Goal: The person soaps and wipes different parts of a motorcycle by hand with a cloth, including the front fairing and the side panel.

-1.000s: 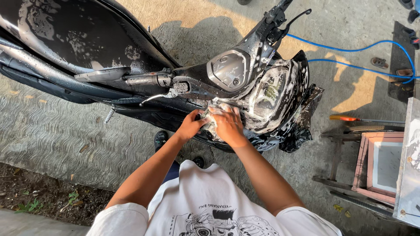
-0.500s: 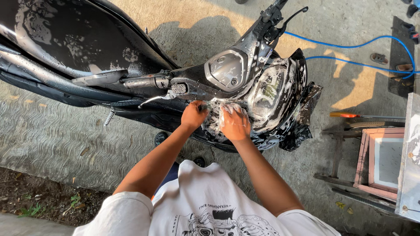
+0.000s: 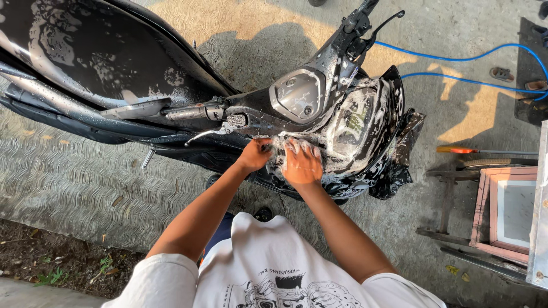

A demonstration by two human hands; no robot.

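Observation:
A black scooter (image 3: 171,91) covered in soap suds lies across the view, with its headlight (image 3: 354,122) and front fairing to the right. My right hand (image 3: 301,164) presses flat on the foamy front panel just left of the headlight, fingers spread and soapy. My left hand (image 3: 255,154) is right beside it, fingers curled against the same panel below the handlebar (image 3: 194,111). White foam (image 3: 279,145) sits between the two hands. Whether a cloth or sponge lies under the hands is hidden by the suds.
A blue hose (image 3: 456,68) runs over the concrete at the upper right. A wooden frame cart (image 3: 502,211) and an orange-handled tool (image 3: 456,150) stand to the right. Sandals (image 3: 502,74) lie near the hose. Soil with weeds (image 3: 51,262) borders the lower left.
Both hands have slid up and a little right over the soapy panel, toward the headlight. The right hand now lies flatter with its fingers spread.

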